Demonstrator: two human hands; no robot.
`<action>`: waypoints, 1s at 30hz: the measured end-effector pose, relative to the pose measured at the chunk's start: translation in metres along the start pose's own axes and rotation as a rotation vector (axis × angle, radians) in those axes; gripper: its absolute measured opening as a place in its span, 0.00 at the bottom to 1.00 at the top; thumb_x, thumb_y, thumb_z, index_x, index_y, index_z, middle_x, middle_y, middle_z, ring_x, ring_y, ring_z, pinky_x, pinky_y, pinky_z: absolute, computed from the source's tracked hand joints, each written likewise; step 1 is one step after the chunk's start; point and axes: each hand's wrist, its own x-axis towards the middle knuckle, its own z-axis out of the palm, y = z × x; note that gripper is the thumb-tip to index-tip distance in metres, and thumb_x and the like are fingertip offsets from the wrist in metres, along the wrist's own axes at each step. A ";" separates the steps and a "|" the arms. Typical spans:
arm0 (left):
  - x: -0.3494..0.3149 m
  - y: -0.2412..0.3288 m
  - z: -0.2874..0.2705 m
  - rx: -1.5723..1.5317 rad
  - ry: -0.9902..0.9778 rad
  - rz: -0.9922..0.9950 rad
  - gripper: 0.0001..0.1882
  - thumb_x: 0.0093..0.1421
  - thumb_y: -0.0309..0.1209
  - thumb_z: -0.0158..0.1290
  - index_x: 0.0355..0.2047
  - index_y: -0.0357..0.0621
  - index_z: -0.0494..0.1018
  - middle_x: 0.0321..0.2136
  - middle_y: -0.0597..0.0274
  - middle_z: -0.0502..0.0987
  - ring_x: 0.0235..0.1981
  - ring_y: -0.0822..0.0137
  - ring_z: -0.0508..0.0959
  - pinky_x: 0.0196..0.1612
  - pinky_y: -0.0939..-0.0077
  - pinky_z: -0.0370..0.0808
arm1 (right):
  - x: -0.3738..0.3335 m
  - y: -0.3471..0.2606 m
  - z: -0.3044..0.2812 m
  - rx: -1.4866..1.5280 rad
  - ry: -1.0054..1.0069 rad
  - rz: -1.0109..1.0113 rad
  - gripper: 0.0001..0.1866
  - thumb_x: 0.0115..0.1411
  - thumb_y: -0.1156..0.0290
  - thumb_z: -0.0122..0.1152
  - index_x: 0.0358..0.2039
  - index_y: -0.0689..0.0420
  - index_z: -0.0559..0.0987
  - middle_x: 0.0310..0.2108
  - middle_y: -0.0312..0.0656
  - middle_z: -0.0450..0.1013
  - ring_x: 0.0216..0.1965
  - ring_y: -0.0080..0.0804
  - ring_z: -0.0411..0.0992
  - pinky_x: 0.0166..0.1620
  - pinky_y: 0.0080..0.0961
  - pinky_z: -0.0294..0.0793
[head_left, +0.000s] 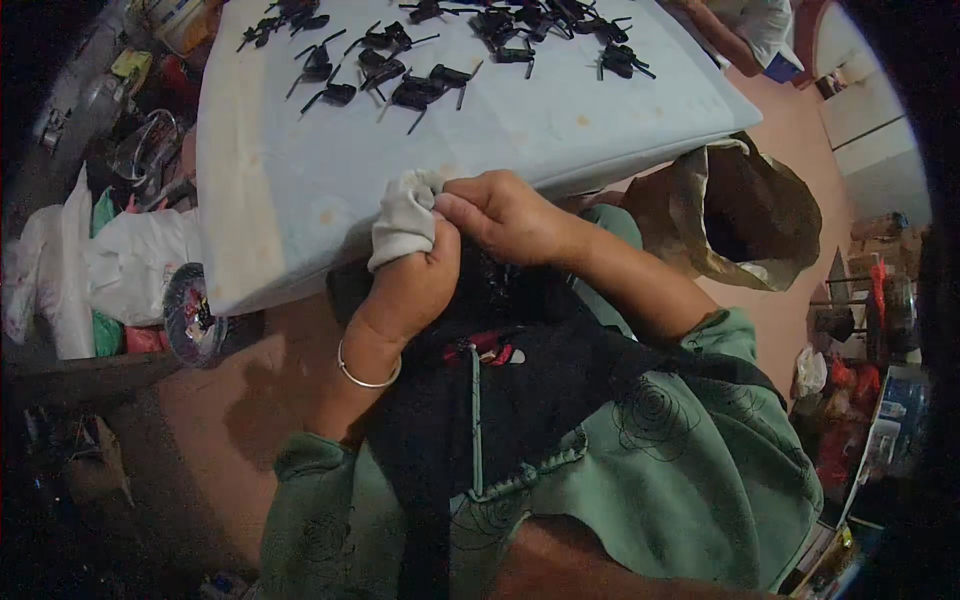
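Observation:
A whitish cloth [403, 218] is bunched over the fingers of my left hand [415, 285], whose thumb presses against it. Close beside it, my right hand [512, 222] has its fingers curled in and its thumb and forefinger pinched at the cloth's edge. Whether anything small sits inside the folds is hidden. Both hands are held above the near edge of a table with a pale cover [480, 135]. Farther back on that cover lie several small black parts with thin protruding legs [420, 90], some loose and some heaped together.
An open brown sack [670, 215] stands right of the table. White plastic bags [135, 260] and a dark round bowl [190, 310] are at the left. Another person's arm [722, 38] shows at the far right corner. Shelves with goods [870, 300] line the right side.

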 end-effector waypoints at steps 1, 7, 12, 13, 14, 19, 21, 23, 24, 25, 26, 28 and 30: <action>-0.001 0.006 -0.002 0.056 -0.021 -0.014 0.11 0.51 0.22 0.42 0.37 0.34 0.63 0.24 0.53 0.68 0.25 0.55 0.70 0.30 0.70 0.68 | 0.001 0.006 0.007 0.112 0.044 -0.044 0.14 0.60 0.65 0.44 0.26 0.63 0.69 0.15 0.35 0.62 0.21 0.19 0.56 0.25 0.23 0.61; -0.002 0.013 -0.017 0.170 -0.236 -0.076 0.11 0.53 0.27 0.45 0.35 0.34 0.66 0.26 0.47 0.70 0.29 0.50 0.70 0.33 0.65 0.68 | 0.005 0.013 -0.019 0.108 -0.046 -0.020 0.14 0.59 0.64 0.46 0.27 0.63 0.71 0.15 0.38 0.63 0.22 0.18 0.58 0.27 0.23 0.64; -0.003 0.001 -0.015 0.048 -0.364 -0.099 0.13 0.54 0.31 0.48 0.37 0.36 0.68 0.27 0.47 0.72 0.28 0.50 0.71 0.33 0.64 0.67 | 0.062 0.053 -0.062 -0.467 0.499 0.097 0.14 0.52 0.60 0.53 0.31 0.59 0.73 0.24 0.51 0.71 0.29 0.49 0.70 0.31 0.37 0.68; -0.003 0.001 -0.010 -0.023 -0.317 -0.123 0.12 0.54 0.31 0.48 0.36 0.36 0.68 0.26 0.48 0.72 0.28 0.50 0.71 0.33 0.65 0.67 | 0.071 0.059 -0.064 -0.468 0.503 0.096 0.14 0.52 0.60 0.53 0.31 0.59 0.73 0.24 0.51 0.71 0.29 0.49 0.70 0.31 0.37 0.68; -0.003 -0.001 -0.006 -0.094 -0.270 -0.149 0.12 0.54 0.31 0.48 0.36 0.36 0.69 0.26 0.48 0.72 0.28 0.50 0.71 0.33 0.66 0.68 | 0.079 0.064 -0.065 -0.527 0.504 0.112 0.14 0.52 0.60 0.52 0.31 0.59 0.72 0.26 0.52 0.71 0.30 0.49 0.70 0.32 0.38 0.68; -0.004 -0.004 -0.005 -0.214 -0.195 -0.430 0.10 0.56 0.30 0.47 0.35 0.37 0.69 0.22 0.57 0.73 0.23 0.65 0.74 0.27 0.75 0.69 | 0.086 0.051 -0.064 -0.645 0.339 0.186 0.13 0.52 0.61 0.50 0.30 0.59 0.72 0.29 0.53 0.71 0.34 0.50 0.69 0.36 0.40 0.68; -0.003 -0.003 -0.005 -0.306 -0.155 -0.524 0.10 0.57 0.30 0.46 0.35 0.37 0.69 0.21 0.60 0.74 0.22 0.70 0.73 0.25 0.79 0.69 | 0.072 0.047 -0.060 -0.704 0.221 0.162 0.14 0.51 0.62 0.49 0.30 0.60 0.72 0.28 0.54 0.71 0.33 0.51 0.69 0.36 0.40 0.68; -0.002 -0.003 -0.005 -0.370 -0.056 -0.562 0.11 0.58 0.30 0.45 0.38 0.37 0.67 0.23 0.64 0.73 0.22 0.76 0.72 0.24 0.83 0.69 | 0.056 0.041 -0.056 -0.666 0.279 0.191 0.14 0.50 0.62 0.50 0.29 0.61 0.72 0.26 0.53 0.71 0.31 0.50 0.69 0.34 0.39 0.68; -0.002 -0.002 -0.005 -0.370 -0.048 -0.562 0.11 0.58 0.30 0.45 0.38 0.37 0.67 0.23 0.64 0.73 0.22 0.76 0.72 0.24 0.83 0.69 | 0.047 0.037 -0.053 -0.625 0.340 0.222 0.14 0.50 0.62 0.51 0.29 0.62 0.72 0.25 0.53 0.71 0.29 0.49 0.70 0.33 0.38 0.68; 0.001 0.000 -0.003 -0.324 -0.041 -0.517 0.11 0.58 0.30 0.44 0.40 0.37 0.66 0.24 0.64 0.73 0.21 0.76 0.72 0.22 0.84 0.69 | 0.036 0.033 -0.050 -0.630 0.343 0.227 0.14 0.50 0.62 0.51 0.29 0.62 0.72 0.25 0.53 0.71 0.29 0.49 0.70 0.33 0.38 0.68; 0.003 0.002 -0.002 -0.274 -0.027 -0.474 0.12 0.59 0.30 0.43 0.42 0.37 0.64 0.25 0.65 0.72 0.20 0.76 0.72 0.21 0.85 0.68 | 0.027 0.029 -0.044 -0.470 0.362 0.192 0.13 0.51 0.63 0.52 0.27 0.62 0.71 0.22 0.49 0.70 0.25 0.42 0.70 0.30 0.34 0.68; 0.007 0.005 0.001 -0.370 -0.030 -0.480 0.12 0.59 0.30 0.43 0.42 0.37 0.64 0.26 0.65 0.71 0.20 0.77 0.71 0.20 0.86 0.68 | 0.009 0.020 -0.032 -0.312 0.385 0.162 0.13 0.52 0.64 0.52 0.26 0.63 0.71 0.19 0.46 0.69 0.22 0.34 0.69 0.27 0.30 0.68; 0.010 0.011 0.001 -0.460 -0.036 -0.483 0.12 0.59 0.30 0.43 0.42 0.38 0.63 0.28 0.65 0.70 0.20 0.78 0.70 0.18 0.88 0.67 | -0.001 0.013 -0.018 0.047 0.184 -0.043 0.12 0.55 0.67 0.51 0.24 0.63 0.69 0.16 0.40 0.66 0.20 0.20 0.63 0.24 0.23 0.65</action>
